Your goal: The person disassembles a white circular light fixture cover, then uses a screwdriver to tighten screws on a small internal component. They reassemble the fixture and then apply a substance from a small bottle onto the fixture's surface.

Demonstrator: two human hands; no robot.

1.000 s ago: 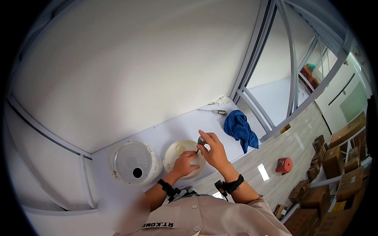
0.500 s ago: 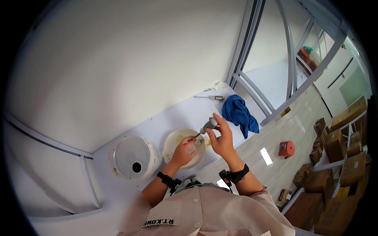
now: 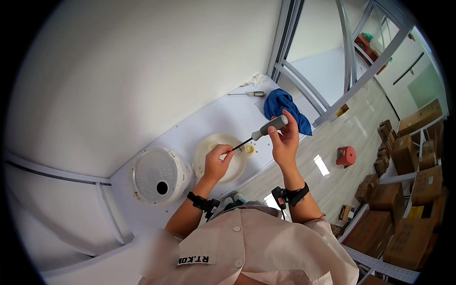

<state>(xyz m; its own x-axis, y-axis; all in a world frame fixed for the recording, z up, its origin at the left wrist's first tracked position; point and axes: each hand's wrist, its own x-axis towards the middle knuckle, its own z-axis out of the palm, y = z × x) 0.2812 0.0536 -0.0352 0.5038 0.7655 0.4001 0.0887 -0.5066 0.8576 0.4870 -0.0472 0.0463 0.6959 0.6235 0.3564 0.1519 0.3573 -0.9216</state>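
Observation:
My right hand (image 3: 286,142) is closed round the grey handle of a screwdriver (image 3: 270,127), held slanting above the table's near edge. Its dark shaft points down and left to my left hand (image 3: 217,162), whose thumb and fingers pinch together at the tip. Whether a small screw sits there is too small to tell. Beneath the left hand lies a round, shallow cream-white basin-like part (image 3: 203,151), partly hidden by the hand. Just right of it is a small yellowish ring-shaped piece (image 3: 250,149) with tiny dark bits beside it.
A white round tub (image 3: 147,173) with a dark hole in its top stands left on the white table (image 3: 178,137). Toward the back right lie another screwdriver (image 3: 256,94), a blue cloth (image 3: 285,107) and white crumpled material (image 3: 259,80). A red stool (image 3: 346,156) and shelved cardboard boxes (image 3: 387,199) are right.
My right hand has moved up and right with the screwdriver, and more of its shaft shows. My left fingers, spread over the basin-like part before, now pinch at the tip. The view has shifted slightly.

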